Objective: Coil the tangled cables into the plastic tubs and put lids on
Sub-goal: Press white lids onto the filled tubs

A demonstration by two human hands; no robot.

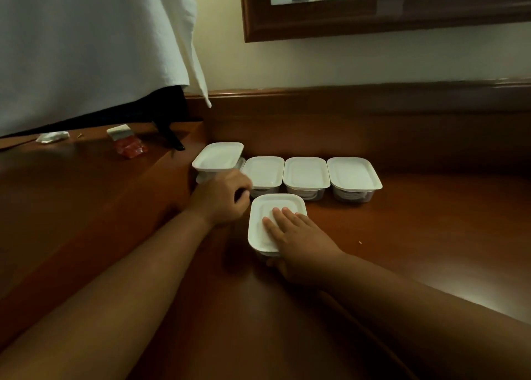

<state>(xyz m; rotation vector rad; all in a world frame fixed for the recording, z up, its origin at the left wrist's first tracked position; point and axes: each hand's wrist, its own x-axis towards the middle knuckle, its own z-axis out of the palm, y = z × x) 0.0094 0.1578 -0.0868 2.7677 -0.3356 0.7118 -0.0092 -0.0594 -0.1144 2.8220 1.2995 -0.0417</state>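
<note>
Lidded tubs on a brown wooden counter (pixel 402 236), two hands at work.

Left to right: a white cloth (pixel 86 49) hangs over a dark stand; under it lie a crumpled white scrap (pixel 53 137) and a red packet (pixel 130 147). The left hand (pixel 222 200) has its fingers curled in at the base of a tilted, lidded tub (pixel 217 156); what it grips, if anything, cannot be told. Three more tubs with white lids stand in a row: first (pixel 264 171), second (pixel 306 173), third (pixel 353 174), with pale coiled cable dimly visible through the clear walls. The nearest tub (pixel 267 210) sits in front of the row; the right hand (pixel 298 236) lies on its lid with fingers straight and thumb at the near edge. A wood-framed mirror (pixel 373 15) hangs on the wall above.
</note>
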